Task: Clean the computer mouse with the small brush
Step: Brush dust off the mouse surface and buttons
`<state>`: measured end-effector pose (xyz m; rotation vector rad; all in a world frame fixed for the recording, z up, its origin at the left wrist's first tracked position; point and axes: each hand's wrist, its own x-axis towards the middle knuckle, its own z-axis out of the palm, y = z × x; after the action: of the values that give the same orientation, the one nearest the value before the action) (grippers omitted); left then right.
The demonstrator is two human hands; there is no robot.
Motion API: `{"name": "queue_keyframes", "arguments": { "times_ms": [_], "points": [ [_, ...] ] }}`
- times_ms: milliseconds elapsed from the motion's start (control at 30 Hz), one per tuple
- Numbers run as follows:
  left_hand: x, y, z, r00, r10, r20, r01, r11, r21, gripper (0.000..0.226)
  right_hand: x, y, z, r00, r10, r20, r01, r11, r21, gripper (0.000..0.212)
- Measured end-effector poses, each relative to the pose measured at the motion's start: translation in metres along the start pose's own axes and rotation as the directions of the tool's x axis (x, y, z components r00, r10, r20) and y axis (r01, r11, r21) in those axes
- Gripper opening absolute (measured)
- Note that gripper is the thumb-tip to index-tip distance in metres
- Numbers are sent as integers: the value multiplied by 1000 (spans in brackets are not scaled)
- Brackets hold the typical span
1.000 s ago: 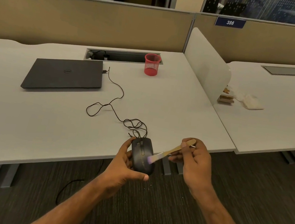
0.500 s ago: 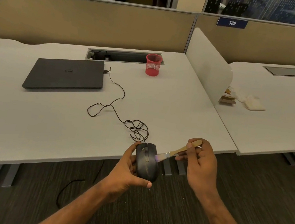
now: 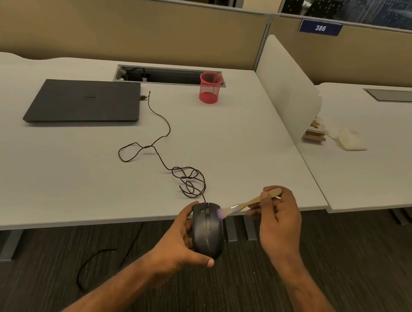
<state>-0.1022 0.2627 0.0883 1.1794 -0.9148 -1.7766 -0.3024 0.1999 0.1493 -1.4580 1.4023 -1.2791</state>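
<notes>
My left hand (image 3: 176, 244) holds a black wired computer mouse (image 3: 207, 231) just in front of the desk's near edge, buttons facing up, thumb under its rear end. My right hand (image 3: 279, 223) pinches the wooden handle of a small brush (image 3: 248, 203). Its pale bristles touch the right front of the mouse, beside the scroll wheel. The mouse cable (image 3: 169, 166) runs in loops across the desk to the laptop.
On the white desk (image 3: 64, 175) lie a shut dark laptop (image 3: 85, 104) and a red mesh cup (image 3: 209, 87) by the cable slot. A white divider (image 3: 286, 87) separates the neighbouring desk, which bears cloths and a small box (image 3: 334, 135). Dark carpet lies below.
The brush tip has slid from the mouse's middle body forward to its right front button. Both hands and the mouse have shifted slightly rightward.
</notes>
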Motion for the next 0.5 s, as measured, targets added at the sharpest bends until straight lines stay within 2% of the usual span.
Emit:
{"name": "queue_keyframes", "arguments": {
  "times_ms": [100,233,367,500],
  "points": [
    [-1,-1,0,1000,-7,-5,7,1000,3,128,2,-7,1,997,-70,-29,70,997,-18,8],
    [0,-1,0,1000,-16,4,16,1000,-2,129,2,-15,11,987,-152,44,156,983,-97,19],
    [0,0,1,1000,-10,11,10,1000,28,129,8,-16,24,982,-184,48,190,961,-199,7],
    [-1,1,2,1000,-11,12,11,1000,-4,127,10,-16,24,980,-198,34,201,966,-164,6]
  ]
}}
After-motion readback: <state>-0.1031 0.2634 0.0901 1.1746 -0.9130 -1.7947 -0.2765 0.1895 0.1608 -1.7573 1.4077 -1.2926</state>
